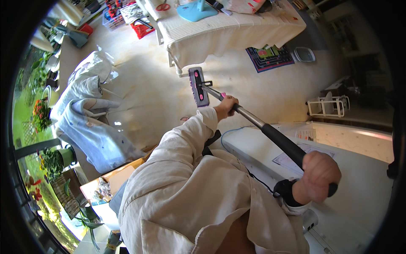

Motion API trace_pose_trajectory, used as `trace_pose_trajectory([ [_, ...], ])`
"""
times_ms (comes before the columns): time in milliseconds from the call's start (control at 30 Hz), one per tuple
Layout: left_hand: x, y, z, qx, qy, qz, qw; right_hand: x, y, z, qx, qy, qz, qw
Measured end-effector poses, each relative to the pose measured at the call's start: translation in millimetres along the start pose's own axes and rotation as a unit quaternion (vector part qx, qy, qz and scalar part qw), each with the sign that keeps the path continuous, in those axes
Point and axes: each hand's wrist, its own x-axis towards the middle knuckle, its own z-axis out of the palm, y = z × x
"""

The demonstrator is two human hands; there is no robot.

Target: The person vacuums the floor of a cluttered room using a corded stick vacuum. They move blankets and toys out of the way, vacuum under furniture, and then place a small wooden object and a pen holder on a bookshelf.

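Observation:
My left hand (226,107) grips the metal pole of a flat mop (250,115) just above its pink joint. My right hand (321,176) is closed round the black foam grip near the pole's top end, over the white surface at the right. The mop's grey head (199,86), with pink pedals and a purple fringe, lies on the pale floor (152,92) beside a leg of the cloth-covered table. The pole runs slantwise from the head down to the lower right.
A table with a white cloth (203,38) stands ahead. Draped drying laundry (95,127) is at the left, near window plants. A patterned mat (269,58), a plastic basin (304,54) and a white rack (328,106) are at the right. A white desk (355,187) adjoins my right side.

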Motion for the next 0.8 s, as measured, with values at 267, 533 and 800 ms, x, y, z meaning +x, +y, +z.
trace_pose_trajectory([
  [267, 64, 22, 7, 0.091, -0.007, -0.036, 0.995, -28, 36, 0, -0.099, 0.134, 0.03, 0.986],
  [533, 94, -22, 71, 0.356, -0.306, 0.081, 0.879, -43, 6, -24, -0.195, 0.252, 0.038, 0.947],
  [800, 84, -77, 166, 0.191, -0.189, -0.165, 0.949, -41, -4, -21, -0.278, 0.257, 0.086, 0.921],
])
